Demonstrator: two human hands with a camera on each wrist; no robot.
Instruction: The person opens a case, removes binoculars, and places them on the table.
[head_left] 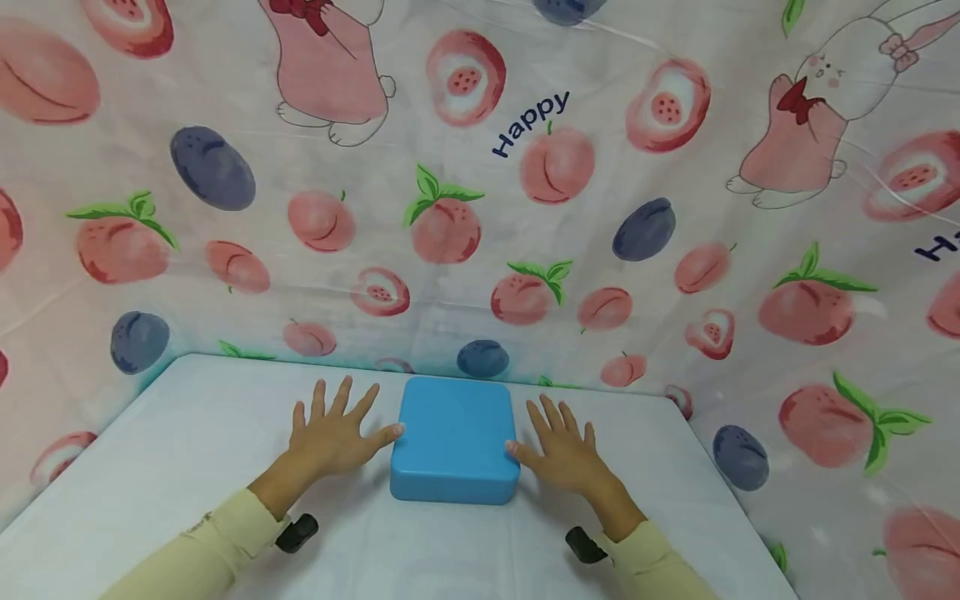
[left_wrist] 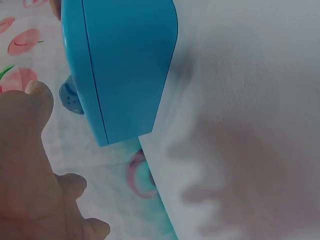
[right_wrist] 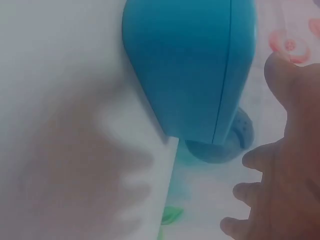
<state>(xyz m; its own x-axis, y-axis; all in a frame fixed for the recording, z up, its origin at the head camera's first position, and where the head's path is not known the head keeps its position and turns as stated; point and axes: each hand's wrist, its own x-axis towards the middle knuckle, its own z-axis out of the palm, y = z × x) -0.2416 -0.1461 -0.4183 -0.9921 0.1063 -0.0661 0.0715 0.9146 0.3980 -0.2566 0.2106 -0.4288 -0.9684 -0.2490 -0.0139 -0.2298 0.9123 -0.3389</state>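
A blue square box (head_left: 456,437) with rounded corners lies flat on the white table (head_left: 360,550). On its left is my left hand (head_left: 330,437), fingers spread and straight, the thumb tip right at the box's edge. My right hand (head_left: 566,454) mirrors it on the other side, with its thumb tip at the right edge. A seam runs along the side of the box (left_wrist: 120,65) in the left wrist view. In the right wrist view, the right hand's fingers (right_wrist: 295,115) are held out beside the box (right_wrist: 185,70), and a soft shadow falls on the table.
Behind and to the sides hangs a cloth (head_left: 465,208) printed with peaches, plums and rabbits, meeting the table's back edge. Dark wrist devices (head_left: 297,533) show at both sleeves.
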